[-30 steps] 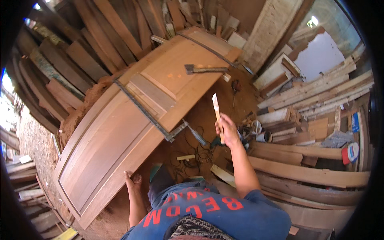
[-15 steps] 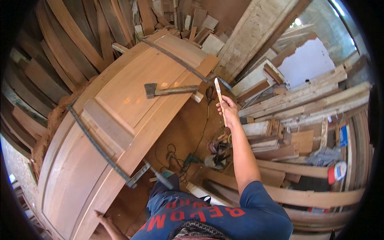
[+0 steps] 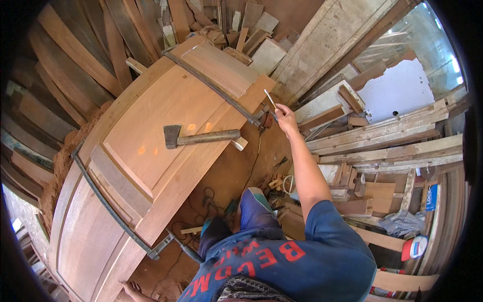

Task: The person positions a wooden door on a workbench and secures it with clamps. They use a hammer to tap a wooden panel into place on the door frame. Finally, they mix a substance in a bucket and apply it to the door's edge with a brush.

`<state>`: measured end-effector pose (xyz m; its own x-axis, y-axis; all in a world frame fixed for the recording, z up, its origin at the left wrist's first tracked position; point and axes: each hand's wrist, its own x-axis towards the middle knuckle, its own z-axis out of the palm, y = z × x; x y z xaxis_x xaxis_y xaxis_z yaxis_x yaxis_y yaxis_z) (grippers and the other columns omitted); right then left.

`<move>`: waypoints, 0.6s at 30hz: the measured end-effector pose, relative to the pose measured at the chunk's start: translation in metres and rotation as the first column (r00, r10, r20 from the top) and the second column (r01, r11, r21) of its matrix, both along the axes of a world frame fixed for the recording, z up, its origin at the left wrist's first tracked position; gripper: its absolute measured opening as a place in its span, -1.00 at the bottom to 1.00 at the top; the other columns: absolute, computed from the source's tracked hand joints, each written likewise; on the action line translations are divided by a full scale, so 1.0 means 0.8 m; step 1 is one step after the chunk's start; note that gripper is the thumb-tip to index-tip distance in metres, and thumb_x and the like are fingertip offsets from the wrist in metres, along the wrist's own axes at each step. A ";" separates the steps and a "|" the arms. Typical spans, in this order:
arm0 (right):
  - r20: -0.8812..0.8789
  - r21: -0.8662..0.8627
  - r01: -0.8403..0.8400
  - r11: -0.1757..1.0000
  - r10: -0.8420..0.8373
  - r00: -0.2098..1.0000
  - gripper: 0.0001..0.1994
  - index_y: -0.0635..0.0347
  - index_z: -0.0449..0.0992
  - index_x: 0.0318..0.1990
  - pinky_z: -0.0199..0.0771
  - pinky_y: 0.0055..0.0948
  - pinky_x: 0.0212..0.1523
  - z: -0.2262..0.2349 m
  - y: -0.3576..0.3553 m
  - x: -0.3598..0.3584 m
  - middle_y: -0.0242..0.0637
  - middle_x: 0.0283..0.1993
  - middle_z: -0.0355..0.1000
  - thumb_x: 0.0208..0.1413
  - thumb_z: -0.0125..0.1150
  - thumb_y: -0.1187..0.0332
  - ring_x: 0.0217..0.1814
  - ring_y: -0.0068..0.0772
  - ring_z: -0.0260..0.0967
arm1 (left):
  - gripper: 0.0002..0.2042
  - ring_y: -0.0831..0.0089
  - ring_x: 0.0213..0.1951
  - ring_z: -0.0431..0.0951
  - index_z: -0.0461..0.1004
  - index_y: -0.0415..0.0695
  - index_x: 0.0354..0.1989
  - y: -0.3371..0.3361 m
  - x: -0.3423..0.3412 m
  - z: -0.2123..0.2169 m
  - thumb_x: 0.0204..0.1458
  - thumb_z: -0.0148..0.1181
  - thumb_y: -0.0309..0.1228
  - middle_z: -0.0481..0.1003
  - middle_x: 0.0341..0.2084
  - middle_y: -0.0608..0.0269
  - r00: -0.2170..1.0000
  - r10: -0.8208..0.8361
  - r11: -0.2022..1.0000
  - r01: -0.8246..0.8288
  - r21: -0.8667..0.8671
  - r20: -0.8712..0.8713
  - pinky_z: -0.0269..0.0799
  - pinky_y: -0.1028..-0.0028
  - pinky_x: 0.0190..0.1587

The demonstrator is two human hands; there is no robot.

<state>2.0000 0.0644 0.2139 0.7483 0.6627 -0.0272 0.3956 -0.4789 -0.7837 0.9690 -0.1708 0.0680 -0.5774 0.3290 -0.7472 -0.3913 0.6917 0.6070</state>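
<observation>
My right hand is closed on a thin wooden stick with a whitish coated tip, held just past the near right corner of the panelled wooden door. Low in the picture, my left hand is at the door's near edge with fingers stretched out, seen only in part. On the door lies a hatchet, its dark head to the left. Two long bar clamps cross the door: a dark one toward the far end and a greenish one nearer me. Several orange smears mark the wood by the hatchet.
Curved boards lean at the left, beside a heap of sawdust. Stacked planks and a white sheet fill the right. Cables lie on the brown floor below the door. A red-and-white tub sits among the boards.
The view has shifted, with more of my legs showing. My right hand has carried the stick forward toward the door's corner and tilted it. The hatchet stays on the door.
</observation>
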 end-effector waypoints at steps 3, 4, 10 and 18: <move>0.098 -0.055 -0.030 0.998 0.035 0.995 -0.69 0.11 0.55 0.11 0.42 -0.32 0.09 0.001 0.038 0.041 -0.10 -0.03 0.57 0.25 0.16 0.31 0.05 -0.19 0.49 | -0.59 0.50 -0.55 0.37 0.47 0.02 -0.15 -0.046 0.071 0.011 0.18 0.10 0.13 0.40 -0.53 0.38 1.000 -0.009 0.995 0.006 -0.105 -0.024 0.23 0.47 -0.53; 0.127 -0.073 -0.029 0.997 0.038 0.991 -0.69 0.11 0.55 0.11 0.42 -0.31 0.09 0.002 0.046 0.059 -0.07 -0.01 0.57 0.24 0.15 0.32 0.06 -0.15 0.50 | -0.59 0.49 -0.55 0.38 0.47 0.02 -0.15 -0.056 0.103 0.011 0.18 0.10 0.12 0.41 -0.53 0.38 1.000 -0.012 0.990 0.010 -0.137 -0.014 0.23 0.47 -0.53; 0.373 -0.221 -0.132 0.966 0.209 0.904 -0.70 0.03 0.56 0.10 0.39 -0.18 0.18 -0.041 0.116 0.161 -0.04 0.08 0.52 0.23 0.14 0.34 0.16 0.06 0.42 | -0.62 0.48 -0.53 0.40 0.47 0.01 -0.13 -0.119 0.328 0.009 0.20 0.10 0.07 0.43 -0.50 0.37 0.996 0.003 0.952 0.024 -0.306 0.088 0.25 0.47 -0.52; 0.364 -0.270 -0.427 0.863 0.502 0.784 -0.68 -0.14 0.55 0.12 0.43 -0.06 0.18 -0.092 0.168 0.275 0.12 0.14 0.45 0.23 0.11 0.30 0.18 0.14 0.41 | -0.66 0.47 -0.51 0.44 0.47 0.00 -0.11 -0.081 0.615 -0.010 0.22 0.11 0.01 0.46 -0.47 0.36 0.955 -0.027 0.923 0.137 -0.359 0.296 0.28 0.48 -0.50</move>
